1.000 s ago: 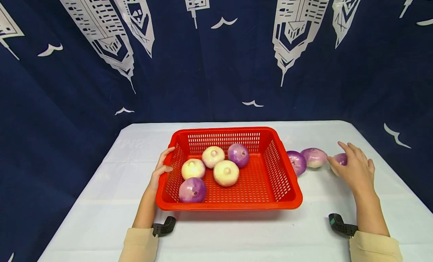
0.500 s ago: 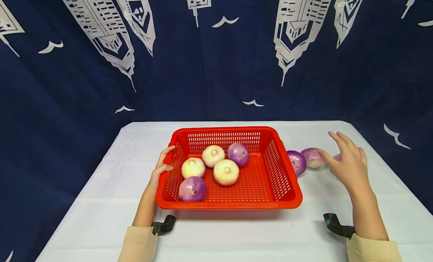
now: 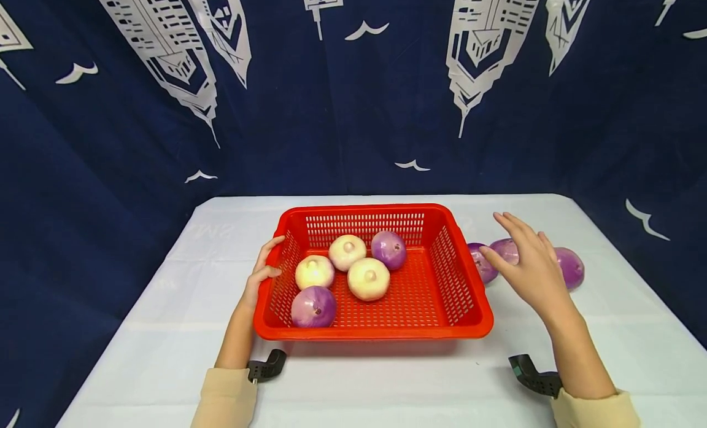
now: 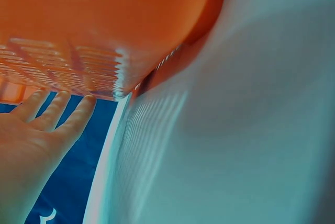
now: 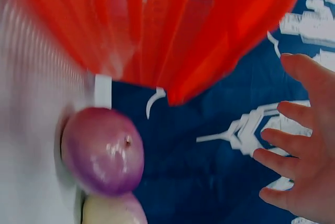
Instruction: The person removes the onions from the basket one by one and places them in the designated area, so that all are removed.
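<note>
A red mesh basket [image 3: 375, 333] stands in the middle of the table, holding several onions, some purple, like this front purple onion [image 3: 313, 306], and some cream, like this cream onion [image 3: 368, 279]. My left hand [image 3: 256, 287] holds the basket's left rim, thumb over the edge; the left wrist view shows fingers [image 4: 78, 116] along the outer wall. To the right of the basket, my right hand [image 3: 533, 271] hovers with spread fingers and nothing in them. Under and around it lie a near-basket onion [image 3: 480, 265], a partly hidden onion [image 3: 505, 249] and a far-right onion [image 3: 571, 268].
A white cloth [image 3: 420, 382] covers the table. Behind it hangs a dark blue curtain [image 3: 331, 127] with white building and bird prints. Each wrist wears a black camera mount, such as the right mount [image 3: 533, 376].
My right hand has moved left from the far-right onion toward the basket, uncovering that onion and overlapping the middle one. My left hand and the basket have stayed put.
</note>
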{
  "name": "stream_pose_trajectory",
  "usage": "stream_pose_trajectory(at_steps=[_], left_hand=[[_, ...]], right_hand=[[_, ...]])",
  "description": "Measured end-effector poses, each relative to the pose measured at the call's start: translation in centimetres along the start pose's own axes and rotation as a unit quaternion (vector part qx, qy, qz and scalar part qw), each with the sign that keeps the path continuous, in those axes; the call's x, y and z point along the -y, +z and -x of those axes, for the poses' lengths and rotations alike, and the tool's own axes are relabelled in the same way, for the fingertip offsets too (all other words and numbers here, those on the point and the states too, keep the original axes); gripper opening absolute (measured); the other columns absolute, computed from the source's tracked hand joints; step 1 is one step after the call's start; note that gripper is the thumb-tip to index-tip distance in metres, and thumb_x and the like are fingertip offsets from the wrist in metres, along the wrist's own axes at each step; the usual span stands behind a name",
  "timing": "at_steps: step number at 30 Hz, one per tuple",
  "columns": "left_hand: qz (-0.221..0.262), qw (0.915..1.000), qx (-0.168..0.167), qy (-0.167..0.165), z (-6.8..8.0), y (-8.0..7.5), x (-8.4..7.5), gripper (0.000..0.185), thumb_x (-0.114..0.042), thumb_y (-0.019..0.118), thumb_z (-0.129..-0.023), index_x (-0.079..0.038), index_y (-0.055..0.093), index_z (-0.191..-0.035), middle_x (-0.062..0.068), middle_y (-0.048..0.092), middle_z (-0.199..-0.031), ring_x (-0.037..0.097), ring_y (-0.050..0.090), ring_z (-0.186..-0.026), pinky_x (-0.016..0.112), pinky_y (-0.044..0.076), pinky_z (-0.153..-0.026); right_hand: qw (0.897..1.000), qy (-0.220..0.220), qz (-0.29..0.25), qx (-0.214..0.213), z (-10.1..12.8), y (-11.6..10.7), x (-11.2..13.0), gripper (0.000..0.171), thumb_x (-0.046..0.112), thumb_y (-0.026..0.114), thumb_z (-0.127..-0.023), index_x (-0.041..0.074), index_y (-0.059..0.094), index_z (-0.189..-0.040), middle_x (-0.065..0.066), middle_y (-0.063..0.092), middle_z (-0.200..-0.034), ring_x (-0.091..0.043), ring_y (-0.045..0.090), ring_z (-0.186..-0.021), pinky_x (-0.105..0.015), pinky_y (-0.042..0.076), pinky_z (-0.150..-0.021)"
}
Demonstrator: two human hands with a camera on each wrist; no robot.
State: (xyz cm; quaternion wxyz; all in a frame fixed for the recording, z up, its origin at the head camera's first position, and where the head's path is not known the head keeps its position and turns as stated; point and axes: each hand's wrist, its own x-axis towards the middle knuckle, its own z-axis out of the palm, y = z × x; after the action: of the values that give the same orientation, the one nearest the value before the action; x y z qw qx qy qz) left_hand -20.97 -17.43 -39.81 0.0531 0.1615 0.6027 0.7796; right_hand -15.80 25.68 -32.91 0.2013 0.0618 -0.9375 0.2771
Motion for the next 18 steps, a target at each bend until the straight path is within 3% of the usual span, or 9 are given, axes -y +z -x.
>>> stream_pose_trajectory(at_steps=[5,13,18], left_hand=[[0.0,1.0,0.0,0.004,0.1,0.0,0.0,0.064,0.004,0.024,-0.073,-0.02,0.029,-0.132,0.01,0.024,-0.134,0.02,0.036,-0.113,0.026,0.039,-0.089],[0.001,1.0,0.0,0.005,0.1,0.1,-0.1,0.064,0.005,0.023,-0.073,-0.019,0.029,-0.132,0.011,0.024,-0.134,0.02,0.036,-0.112,0.026,0.039,-0.088],[0.008,0.9999,0.005,0.008,0.1,0.0,-0.2,0.064,0.005,0.023,-0.073,-0.019,0.029,-0.132,0.011,0.024,-0.134,0.02,0.037,-0.11,0.026,0.04,-0.086]], right_hand=[[0.999,-0.018,-0.018,0.031,0.2,0.5,1.7,0.069,0.032,0.063,-0.081,0.018,0.031,-0.141,-0.02,0.033,-0.142,-0.042,0.03,-0.128,-0.063,0.01,-0.104],[0.996,-0.036,-0.052,0.068,-0.7,0.1,4.3,0.071,0.036,0.064,-0.08,0.025,0.03,-0.142,-0.013,0.034,-0.144,-0.037,0.033,-0.129,-0.067,0.032,-0.088],[0.991,-0.06,-0.086,0.081,-1.7,-0.6,5.7,0.069,0.032,0.064,-0.081,0.027,0.03,-0.142,-0.011,0.034,-0.144,-0.035,0.032,-0.13,-0.067,0.03,-0.09]])
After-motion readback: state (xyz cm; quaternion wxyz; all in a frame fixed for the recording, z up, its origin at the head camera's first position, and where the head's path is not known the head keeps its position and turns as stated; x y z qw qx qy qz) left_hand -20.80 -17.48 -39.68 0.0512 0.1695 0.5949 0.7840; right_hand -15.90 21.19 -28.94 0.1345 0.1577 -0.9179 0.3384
